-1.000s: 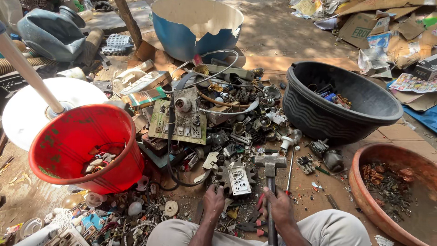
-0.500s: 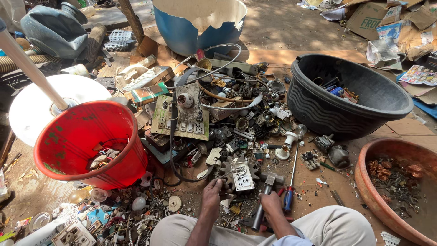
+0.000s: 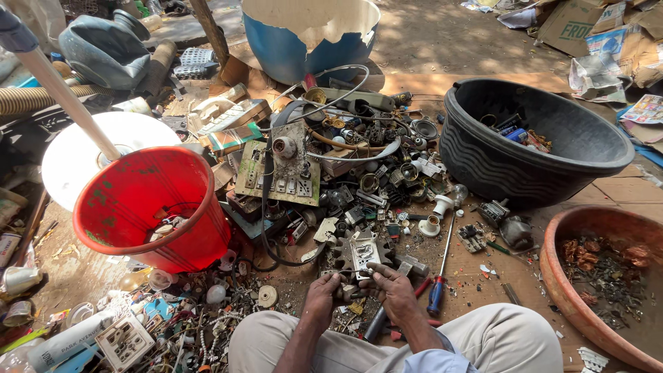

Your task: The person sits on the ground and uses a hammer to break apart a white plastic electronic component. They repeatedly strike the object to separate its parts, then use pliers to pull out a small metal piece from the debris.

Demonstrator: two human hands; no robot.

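Note:
I sit on the ground with a heap of electrical scrap in front of me. My left hand [image 3: 322, 295] and my right hand [image 3: 393, 289] meet over a small dark switch part [image 3: 349, 287], both gripping it just below a grey metal plate with a white socket piece [image 3: 360, 250]. A hammer [image 3: 387, 307] lies under my right hand, its head beside the plate. A screwdriver with a blue and red handle [image 3: 438, 284] lies on the ground to the right of my right hand.
A red bucket [image 3: 148, 207] with small parts stands at the left. A black tub [image 3: 532, 148] is at the right, a terracotta bowl [image 3: 601, 283] of metal bits nearer. A switchboard panel [image 3: 280, 173], wires and a broken blue drum [image 3: 311, 38] lie beyond.
My right hand has let go of the hammer, which now lies on the ground. Both hands have come together on a small part by the grey plate.

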